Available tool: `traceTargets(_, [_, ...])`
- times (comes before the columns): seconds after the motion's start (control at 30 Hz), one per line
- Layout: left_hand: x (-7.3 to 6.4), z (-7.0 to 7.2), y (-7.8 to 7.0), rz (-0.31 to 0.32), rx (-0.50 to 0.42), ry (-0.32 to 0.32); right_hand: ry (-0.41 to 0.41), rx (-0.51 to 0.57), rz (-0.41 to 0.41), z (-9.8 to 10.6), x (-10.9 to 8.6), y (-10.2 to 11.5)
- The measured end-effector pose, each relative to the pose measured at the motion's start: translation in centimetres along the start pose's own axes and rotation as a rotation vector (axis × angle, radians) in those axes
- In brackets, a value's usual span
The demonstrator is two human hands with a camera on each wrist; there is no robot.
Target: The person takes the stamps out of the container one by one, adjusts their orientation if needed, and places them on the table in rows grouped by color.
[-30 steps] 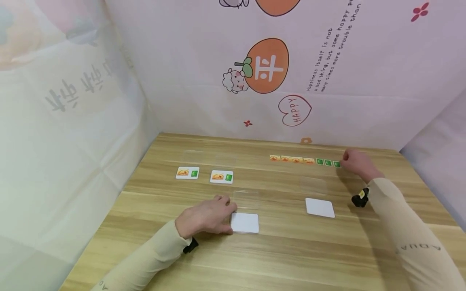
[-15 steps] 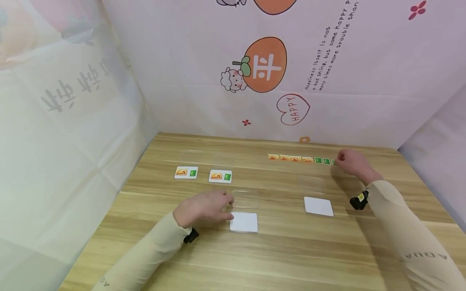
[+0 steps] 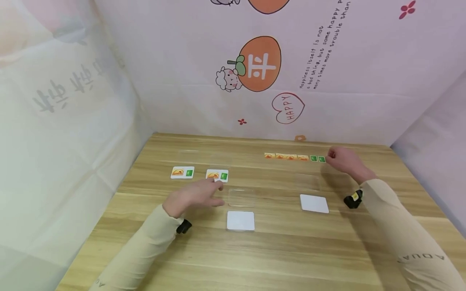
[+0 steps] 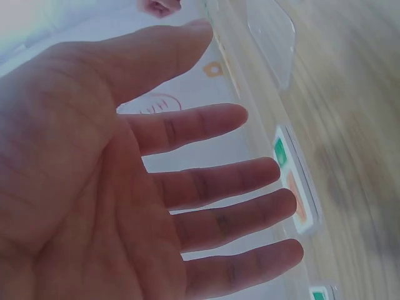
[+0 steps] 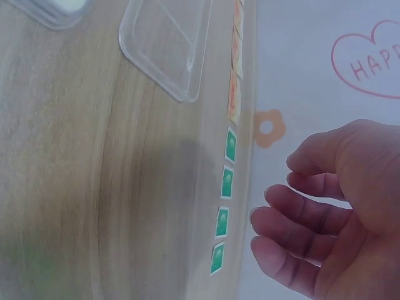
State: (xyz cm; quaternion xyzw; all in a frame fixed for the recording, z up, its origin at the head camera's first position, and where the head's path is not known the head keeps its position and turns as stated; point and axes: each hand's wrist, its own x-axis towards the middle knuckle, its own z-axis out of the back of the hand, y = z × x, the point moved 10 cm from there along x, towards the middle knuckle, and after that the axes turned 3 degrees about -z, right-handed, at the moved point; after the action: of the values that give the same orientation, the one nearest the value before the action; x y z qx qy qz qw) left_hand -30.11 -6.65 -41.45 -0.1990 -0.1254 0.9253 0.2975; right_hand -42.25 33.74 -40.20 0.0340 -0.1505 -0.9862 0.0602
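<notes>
Hovering right hand (image 3: 345,160) near green squares (image 5: 227,182)

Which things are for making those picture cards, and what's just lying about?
Probably for the job:
orange pieces
green pieces
blank white cards
two picture cards
clear plastic pieces

Not part of it, I think:
printed cloth
wrist cameras

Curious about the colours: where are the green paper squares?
In the head view, the green paper squares lie right of the orange paper pieces, beside the right hand.
</notes>
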Motion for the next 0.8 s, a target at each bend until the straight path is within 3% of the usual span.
traceTargets(0.33, [0.3, 1.1, 2.1, 0.036, -0.032, -0.032, -0.013, -0.041, 0.002, 0.2, -0.2, 1.2])
traceTargets(0.6, [1.2, 1.8, 2.9, 0.014, -0.035, -0.059, -0.004, -0.067, 0.025, 0.2, -0.3, 2.7])
traceTargets(0.8, [1.5, 2.2, 3.7, 0.008, -0.105, -0.107, 0.006, -0.057, 0.036, 0.3, -0.3, 3.9])
